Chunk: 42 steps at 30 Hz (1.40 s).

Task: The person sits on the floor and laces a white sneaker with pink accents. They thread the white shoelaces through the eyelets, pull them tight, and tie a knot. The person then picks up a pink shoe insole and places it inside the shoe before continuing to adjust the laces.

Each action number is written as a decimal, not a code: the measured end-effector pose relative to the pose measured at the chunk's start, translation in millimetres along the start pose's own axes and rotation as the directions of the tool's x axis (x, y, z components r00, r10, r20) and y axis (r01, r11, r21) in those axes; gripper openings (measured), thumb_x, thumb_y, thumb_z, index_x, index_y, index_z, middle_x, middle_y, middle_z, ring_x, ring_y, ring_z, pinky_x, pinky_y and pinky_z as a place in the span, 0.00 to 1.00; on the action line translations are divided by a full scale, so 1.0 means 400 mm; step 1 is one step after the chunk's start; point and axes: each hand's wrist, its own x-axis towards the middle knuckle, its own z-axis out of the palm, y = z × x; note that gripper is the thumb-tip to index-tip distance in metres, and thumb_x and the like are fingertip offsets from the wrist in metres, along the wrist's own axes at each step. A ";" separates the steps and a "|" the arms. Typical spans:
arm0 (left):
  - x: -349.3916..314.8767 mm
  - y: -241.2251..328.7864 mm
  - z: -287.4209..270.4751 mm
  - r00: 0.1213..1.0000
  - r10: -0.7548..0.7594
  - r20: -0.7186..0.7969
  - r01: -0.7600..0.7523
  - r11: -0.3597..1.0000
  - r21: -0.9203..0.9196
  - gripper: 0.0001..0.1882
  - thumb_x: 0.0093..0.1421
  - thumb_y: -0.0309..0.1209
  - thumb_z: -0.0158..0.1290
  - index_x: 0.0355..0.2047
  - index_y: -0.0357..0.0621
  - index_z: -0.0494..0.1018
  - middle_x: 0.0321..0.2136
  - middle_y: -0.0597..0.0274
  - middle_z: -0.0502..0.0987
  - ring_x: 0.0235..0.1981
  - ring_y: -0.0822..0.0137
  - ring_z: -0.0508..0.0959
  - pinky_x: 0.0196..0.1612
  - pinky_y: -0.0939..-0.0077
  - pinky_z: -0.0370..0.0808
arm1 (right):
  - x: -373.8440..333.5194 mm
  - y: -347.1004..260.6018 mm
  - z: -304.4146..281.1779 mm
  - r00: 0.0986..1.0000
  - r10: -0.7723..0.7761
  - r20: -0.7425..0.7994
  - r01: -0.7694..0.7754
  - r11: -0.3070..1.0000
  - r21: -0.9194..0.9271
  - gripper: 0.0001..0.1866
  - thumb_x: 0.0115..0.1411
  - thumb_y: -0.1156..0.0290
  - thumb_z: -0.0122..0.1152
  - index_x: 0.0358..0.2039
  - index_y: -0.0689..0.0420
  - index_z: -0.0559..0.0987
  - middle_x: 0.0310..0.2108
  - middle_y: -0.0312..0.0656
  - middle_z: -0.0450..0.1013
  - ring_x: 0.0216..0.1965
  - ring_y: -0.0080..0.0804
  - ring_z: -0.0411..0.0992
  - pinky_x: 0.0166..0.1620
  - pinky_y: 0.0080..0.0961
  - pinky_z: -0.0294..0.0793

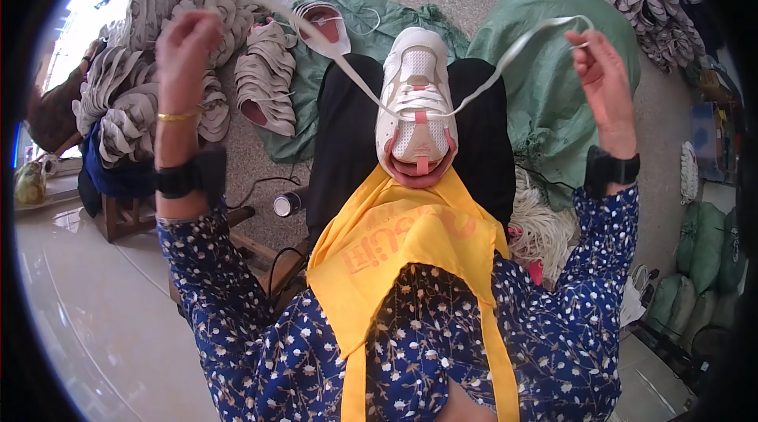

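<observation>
A white sneaker (416, 138) with pink trim rests upright on my lap, its toe pointing away and its pink-lined opening toward me. A flat white shoelace (517, 45) runs through its upper eyelets, and both long ends are drawn up and out to the sides. My left hand (188, 51), raised at the left and blurred, is closed on one end. On the right, my raised right hand (604, 78) pinches the other end between thumb and fingers. Neither hand touches the sneaker. A yellow apron (395, 240) lies over my lap below its heel.
Stacked pale shoe uppers (126, 94) pile up at the left, with another row (267, 78) nearer. One more white sneaker piece (322, 27) lies on green sheeting. A full green sack (545, 90) stands right of my knees, above a bundle of white laces (537, 221).
</observation>
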 end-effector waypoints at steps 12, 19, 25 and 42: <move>-0.347 0.000 0.305 0.662 -0.199 0.723 0.367 0.927 -0.080 0.06 0.64 0.22 0.58 0.32 0.35 0.72 0.26 0.65 0.79 0.29 0.78 0.79 0.34 0.81 0.77 | -0.186 0.184 0.258 0.942 0.279 0.186 -0.258 0.958 -0.128 0.04 0.67 0.76 0.66 0.39 0.64 0.81 0.33 0.36 0.80 0.34 0.21 0.80 0.39 0.19 0.83; -0.356 -0.019 0.339 0.748 -0.216 0.628 0.400 0.901 -0.167 0.07 0.68 0.24 0.58 0.33 0.38 0.71 0.32 0.64 0.82 0.31 0.78 0.80 0.37 0.82 0.78 | -0.178 0.200 0.286 0.968 0.203 0.149 -0.185 0.975 -0.126 0.04 0.66 0.79 0.66 0.36 0.64 0.78 0.34 0.38 0.80 0.37 0.23 0.82 0.43 0.22 0.85; -0.363 -0.024 0.360 0.821 -0.186 0.540 0.346 0.914 -0.211 0.06 0.66 0.22 0.58 0.33 0.35 0.72 0.29 0.62 0.82 0.30 0.76 0.82 0.35 0.80 0.80 | -0.186 0.211 0.286 0.979 0.120 0.166 -0.084 0.974 -0.210 0.06 0.64 0.81 0.67 0.34 0.62 0.77 0.34 0.36 0.80 0.37 0.20 0.80 0.43 0.22 0.84; -0.365 -0.036 0.374 0.848 -0.190 0.495 0.356 0.896 -0.267 0.07 0.65 0.22 0.60 0.31 0.35 0.73 0.28 0.62 0.81 0.29 0.75 0.82 0.35 0.78 0.81 | -0.194 0.174 0.359 0.918 -0.245 0.311 0.393 0.657 -0.643 0.08 0.55 0.83 0.66 0.30 0.63 0.73 0.23 0.46 0.72 0.24 0.42 0.75 0.28 0.33 0.72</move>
